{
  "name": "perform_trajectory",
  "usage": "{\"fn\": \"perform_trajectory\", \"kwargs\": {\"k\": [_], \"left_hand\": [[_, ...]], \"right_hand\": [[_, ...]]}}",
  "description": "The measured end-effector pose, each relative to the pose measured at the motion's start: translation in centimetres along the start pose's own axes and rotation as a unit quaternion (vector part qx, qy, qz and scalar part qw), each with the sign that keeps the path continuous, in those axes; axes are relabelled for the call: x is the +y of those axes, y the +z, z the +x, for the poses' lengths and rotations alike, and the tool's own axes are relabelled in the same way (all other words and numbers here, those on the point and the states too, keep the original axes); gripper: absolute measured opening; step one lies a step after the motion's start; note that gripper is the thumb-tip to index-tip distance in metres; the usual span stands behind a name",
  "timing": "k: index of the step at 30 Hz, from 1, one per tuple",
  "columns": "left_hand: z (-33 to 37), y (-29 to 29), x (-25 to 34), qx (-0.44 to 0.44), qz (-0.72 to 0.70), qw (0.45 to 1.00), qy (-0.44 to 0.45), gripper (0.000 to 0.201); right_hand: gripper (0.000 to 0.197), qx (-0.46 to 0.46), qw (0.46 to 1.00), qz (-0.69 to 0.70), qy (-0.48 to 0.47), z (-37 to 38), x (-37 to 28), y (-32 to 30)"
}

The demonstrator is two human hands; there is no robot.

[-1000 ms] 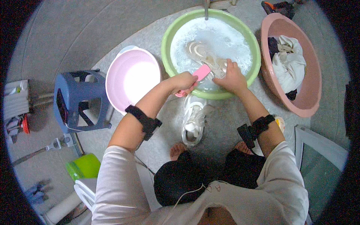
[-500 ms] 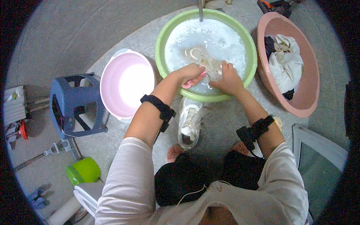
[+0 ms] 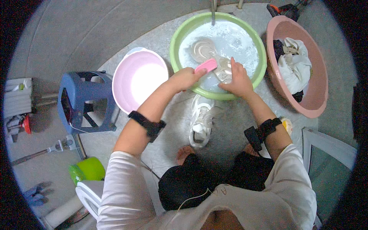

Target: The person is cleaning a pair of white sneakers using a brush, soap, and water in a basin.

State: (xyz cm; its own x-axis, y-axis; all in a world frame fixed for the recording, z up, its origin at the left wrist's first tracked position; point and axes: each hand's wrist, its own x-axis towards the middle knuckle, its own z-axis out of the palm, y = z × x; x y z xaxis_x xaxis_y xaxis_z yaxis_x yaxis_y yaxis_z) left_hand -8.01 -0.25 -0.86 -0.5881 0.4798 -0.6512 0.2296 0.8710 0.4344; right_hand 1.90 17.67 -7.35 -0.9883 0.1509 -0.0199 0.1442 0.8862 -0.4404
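Note:
A shoe [image 3: 204,50] lies sole up in the soapy water of a round green basin [image 3: 174,48]. My right hand [image 3: 239,82] grips its near end, thumb on one side and fingers along the other. Closed round a pink scrubbing brush [image 3: 207,66], my left hand [image 3: 184,79] is at the basin's near left rim. The brush is over the middle of the sole, its pink back facing up; its bristles are hidden. On the floor just below the basin stands a white lace-up sneaker [image 3: 201,117].
Left of the basin are a pale pink tub [image 3: 122,82] and a blue stool [image 3: 78,101]. A large salmon-pink basin [image 3: 320,92] with clothes [image 3: 295,67] stands tilted on the right. A grey hose [image 3: 213,17] hangs into the green basin's far side.
My left hand has drawn back toward the near left and turned the brush, so its pink back shows. More of the sole is visible. The whole view has shifted slightly.

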Motion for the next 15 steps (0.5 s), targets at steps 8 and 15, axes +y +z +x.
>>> {"fn": "perform_trajectory", "kwargs": {"k": [8, 15], "left_hand": [[4.2, 2.1, -1.0, 0.229, 0.040, 0.973, -0.013, 0.053], [3.5, 2.9, 0.0, 0.218, 0.085, 0.968, 0.093, 0.041]], "right_hand": [[0.099, -0.054, 0.994, 0.083, 0.040, -0.8, -0.5, 0.2], [0.094, -0.102, 0.984, 0.113, 0.097, 0.7, 0.6, 0.7]]}}
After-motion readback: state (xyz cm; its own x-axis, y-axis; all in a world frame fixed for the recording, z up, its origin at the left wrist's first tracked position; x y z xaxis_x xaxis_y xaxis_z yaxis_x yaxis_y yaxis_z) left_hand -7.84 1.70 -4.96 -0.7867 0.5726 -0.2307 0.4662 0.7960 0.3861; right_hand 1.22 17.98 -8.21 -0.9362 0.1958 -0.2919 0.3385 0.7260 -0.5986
